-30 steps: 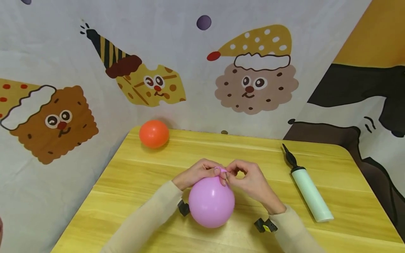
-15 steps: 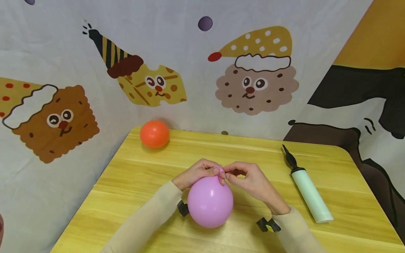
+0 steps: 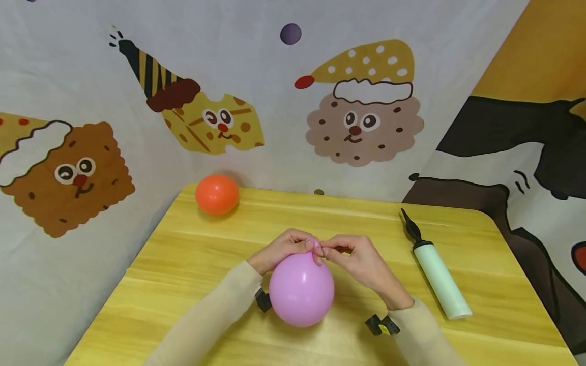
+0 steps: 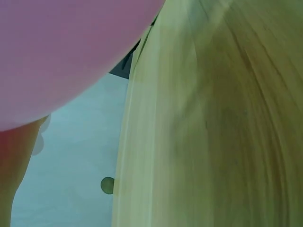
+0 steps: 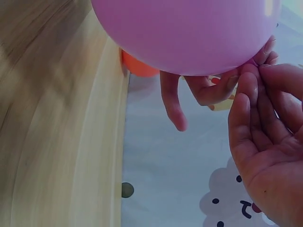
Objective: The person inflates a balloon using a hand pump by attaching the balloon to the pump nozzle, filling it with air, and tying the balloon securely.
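An inflated pink balloon (image 3: 302, 292) hangs neck-up between the two hands, over the near middle of the table. The left hand (image 3: 284, 250) pinches its neck from the left, and in the right wrist view some of its fingers (image 5: 173, 101) show below the balloon. From the right, the right hand (image 3: 354, 258) pinches the balloon's neck end between thumb and fingertips; its curled fingers fill the right of the right wrist view. The pink balloon (image 4: 66, 52) covers most of the left hand in the left wrist view. How the neck is wound is too small to tell.
An inflated orange balloon (image 3: 217, 194) sits at the table's back left corner. On the right lies a pale green hand pump (image 3: 441, 279) with a black nozzle pointing to the back. The wooden table (image 3: 183, 254) meets a cloth backdrop (image 3: 274, 173) printed with cartoon food.
Both hands stay at the balloon's neck. The right fingertips have drawn closer together, and the ring between thumb and finger has narrowed. The head view has shifted slightly.
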`<state>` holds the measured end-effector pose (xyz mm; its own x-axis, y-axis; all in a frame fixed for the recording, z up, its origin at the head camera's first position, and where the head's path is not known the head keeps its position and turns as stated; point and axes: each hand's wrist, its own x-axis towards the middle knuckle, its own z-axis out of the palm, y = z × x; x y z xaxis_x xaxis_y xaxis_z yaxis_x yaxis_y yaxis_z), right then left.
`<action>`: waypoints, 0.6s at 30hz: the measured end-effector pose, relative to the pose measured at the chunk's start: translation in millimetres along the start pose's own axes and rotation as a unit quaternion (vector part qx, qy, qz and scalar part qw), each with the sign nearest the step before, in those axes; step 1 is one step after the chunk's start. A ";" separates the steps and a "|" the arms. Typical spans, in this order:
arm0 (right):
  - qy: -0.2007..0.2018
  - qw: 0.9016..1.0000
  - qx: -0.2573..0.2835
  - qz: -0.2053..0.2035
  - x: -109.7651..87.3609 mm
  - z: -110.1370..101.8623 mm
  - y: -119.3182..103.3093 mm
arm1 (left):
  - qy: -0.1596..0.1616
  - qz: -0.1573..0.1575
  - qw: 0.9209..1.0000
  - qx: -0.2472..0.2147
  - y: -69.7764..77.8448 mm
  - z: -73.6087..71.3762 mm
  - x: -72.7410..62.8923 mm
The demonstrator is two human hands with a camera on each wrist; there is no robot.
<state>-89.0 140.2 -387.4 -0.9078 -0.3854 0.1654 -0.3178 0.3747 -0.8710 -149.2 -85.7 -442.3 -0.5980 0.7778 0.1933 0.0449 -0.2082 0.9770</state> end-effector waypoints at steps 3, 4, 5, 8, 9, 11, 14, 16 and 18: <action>0.006 1.000 0.002 0.012 1.8 0.5 -0.6 | 0.007 0.000 1.000 0.007 -0.7 -1.4 0.3; 0.008 1.000 0.002 0.015 2.0 0.5 -1.3 | 0.008 0.001 1.000 0.009 -0.5 -1.5 0.7; 0.011 1.000 0.003 0.017 2.3 0.5 -1.8 | 0.010 0.002 1.000 0.011 -0.3 -1.6 1.0; 0.016 1.000 0.002 0.022 2.8 0.9 -3.1 | 0.014 0.006 1.000 0.012 0.2 -1.7 1.4; 0.016 1.000 0.004 0.023 3.0 1.2 -3.5 | 0.014 0.007 1.000 0.010 0.4 -1.7 1.4; 0.014 1.000 0.011 0.024 3.3 1.9 -4.4 | 0.013 0.009 1.000 0.005 0.4 -1.8 0.8; 0.005 0.999 0.032 0.028 3.3 2.8 -5.4 | 0.010 0.010 1.000 -0.002 0.5 -1.7 -0.8; -0.001 0.999 0.043 0.031 3.1 3.0 -5.5 | 0.008 0.010 1.000 -0.006 0.5 -1.6 -1.9; -0.004 0.998 0.049 0.035 2.9 3.3 -5.6 | 0.008 0.007 1.000 -0.009 1.0 -1.4 -2.7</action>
<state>-88.9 134.2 -383.6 -0.9242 -0.3687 0.0994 -0.2255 0.3172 -0.9212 -148.7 -88.8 -441.9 -0.6094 0.7658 0.2054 0.0394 -0.2295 0.9725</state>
